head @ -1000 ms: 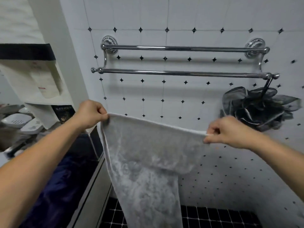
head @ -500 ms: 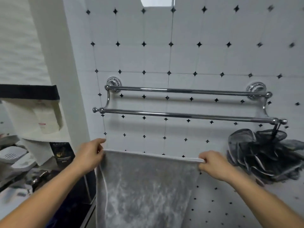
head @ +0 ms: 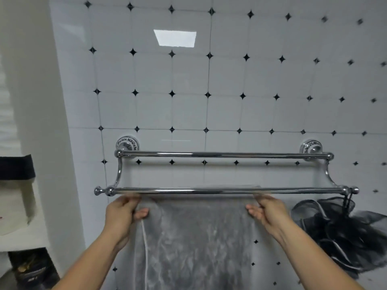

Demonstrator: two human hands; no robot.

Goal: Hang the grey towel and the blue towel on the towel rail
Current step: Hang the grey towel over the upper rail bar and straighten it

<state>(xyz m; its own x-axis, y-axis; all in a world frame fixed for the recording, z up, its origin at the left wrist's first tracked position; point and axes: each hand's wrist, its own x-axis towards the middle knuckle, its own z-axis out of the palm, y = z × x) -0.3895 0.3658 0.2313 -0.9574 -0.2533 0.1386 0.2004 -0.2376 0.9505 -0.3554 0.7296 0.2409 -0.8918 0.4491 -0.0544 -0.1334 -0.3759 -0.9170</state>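
The grey towel (head: 194, 243) hangs stretched between my hands, its top edge blurred right at the front bar of the chrome double towel rail (head: 209, 191). My left hand (head: 121, 214) pinches the towel's top left corner just under that bar. My right hand (head: 266, 212) pinches the top right corner at the same height. The rear upper bar (head: 219, 154) is bare. Whether the towel's edge lies over the front bar or just behind it cannot be told. The blue towel is out of view.
A black mesh bath sponge (head: 343, 233) hangs from the right end of the front bar. A white wall corner (head: 41, 122) stands at the left, with a shelf of white items and a dark box (head: 31, 268) beyond it.
Both hands lifted the grey towel from well below the rail up to the front bar. The view tilted upward, and the dark blue cloth at lower left left the frame.
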